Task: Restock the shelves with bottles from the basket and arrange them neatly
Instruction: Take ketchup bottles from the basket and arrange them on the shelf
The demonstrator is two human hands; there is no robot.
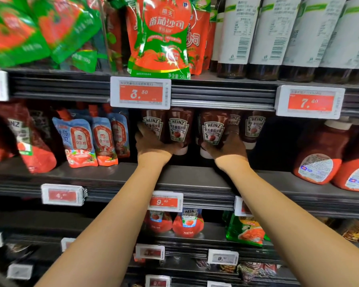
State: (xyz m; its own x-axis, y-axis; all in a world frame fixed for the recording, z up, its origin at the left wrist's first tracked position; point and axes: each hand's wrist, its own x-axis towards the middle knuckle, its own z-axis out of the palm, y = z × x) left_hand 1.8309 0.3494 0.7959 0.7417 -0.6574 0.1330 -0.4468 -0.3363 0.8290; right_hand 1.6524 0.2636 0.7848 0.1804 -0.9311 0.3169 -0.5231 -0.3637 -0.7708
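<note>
Supermarket sauce aisle, dark grey metal shelves [195,179] w/ red-and-white price tags clipped on the rails. Both hands are in the middle shelf working a row of upside-down dark red Heinz ketchup squeeze bottles, white caps at the bottom.

Left hand [153,141] wraps the left side of the front-left ketchup bottle [177,131], fingers curled back behind it, thumb near the cap. Right hand [226,145] cups the front-right ketchup bottle [212,131] from the right & underneath, ring finger showing a thin band. So each bottle sits just inboard of its own hand, long axis upright, w/ a small dark gap between the two. More Heinz bottles [255,127] stand behind & to the right.

Labels read "HEINZ" + "TOMATO KETCHUP" w/ Chinese text. Tags: 3.50 [140,94], 7.60 [310,102], 9.40 [165,201]. Can't see any basket.

Guessing next bit is nudging both bottles together & square to the shelf edge, labels facing out.
</note>
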